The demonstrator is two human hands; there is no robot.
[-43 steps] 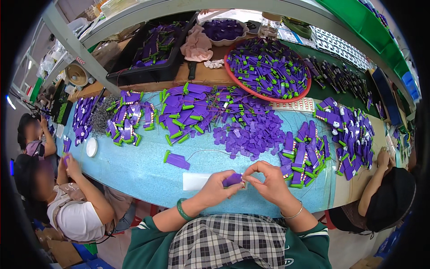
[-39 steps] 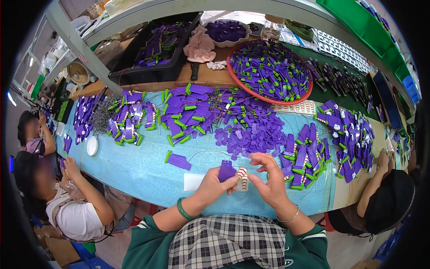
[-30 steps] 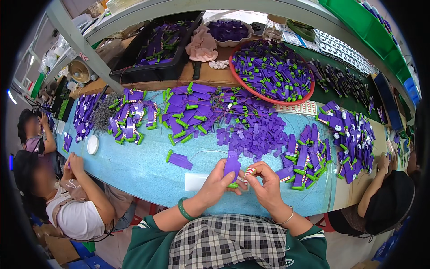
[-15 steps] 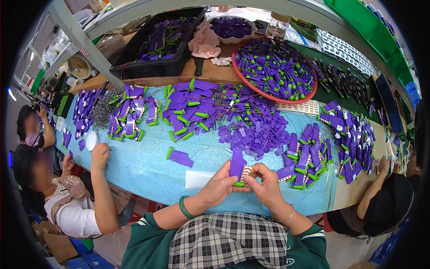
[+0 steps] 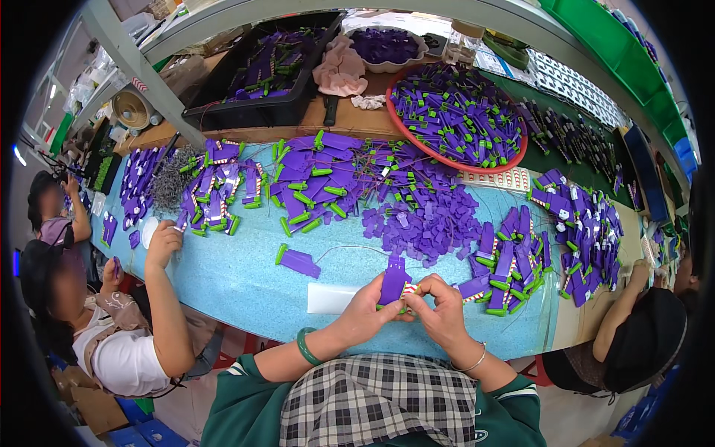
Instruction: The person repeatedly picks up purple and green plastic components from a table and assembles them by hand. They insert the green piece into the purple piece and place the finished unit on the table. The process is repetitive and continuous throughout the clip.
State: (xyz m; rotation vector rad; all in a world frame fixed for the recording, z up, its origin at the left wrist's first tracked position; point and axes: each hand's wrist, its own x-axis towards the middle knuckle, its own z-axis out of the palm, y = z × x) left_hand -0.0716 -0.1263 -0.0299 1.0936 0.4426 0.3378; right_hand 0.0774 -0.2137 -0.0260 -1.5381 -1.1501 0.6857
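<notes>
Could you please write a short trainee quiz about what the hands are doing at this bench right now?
1. True or false: both hands grip the same purple tag.
2. Which wrist wears the green bangle? A) left B) right
3. Fill in: the round tray full of purple parts has a ___ rim.

Key
1. True: the left hand and right hand meet on it, above the blue table.
2. A
3. red
</notes>
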